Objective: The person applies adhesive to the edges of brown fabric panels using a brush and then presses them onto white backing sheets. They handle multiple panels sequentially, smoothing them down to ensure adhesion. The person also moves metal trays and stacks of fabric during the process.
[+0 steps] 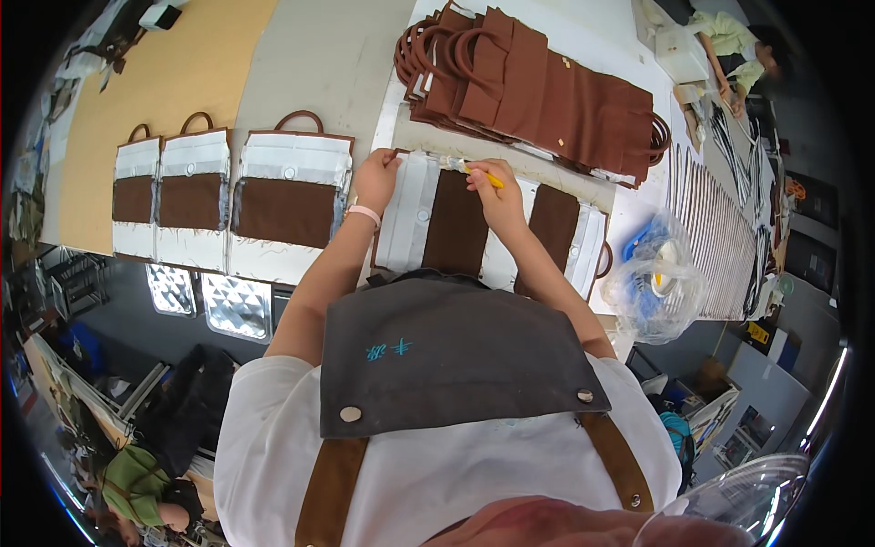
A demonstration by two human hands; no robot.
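Note:
In front of me lies a flat bag panel [458, 219], its inner side up, with brown bands between white and grey backing strips. A brown handle [605, 260] sticks out at its right end. My left hand [375, 180] is closed on the panel's far left corner, thumb and fingers pinching the edge. My right hand [499, 190] grips a small brush with a yellow handle [485, 175]. Its pale bristle end [451, 162] rests at the panel's far edge, just right of the left hand. Whether the bristles carry any liquid is too small to tell.
Several similar bag panels [292, 208] with handles lie in a row at the left. Beyond my panel is a stack of brown bag pieces [538, 82]. A clear plastic bag [670, 283] with blue contents sits right, near brown strips [715, 228]. Another person [729, 50] is far right.

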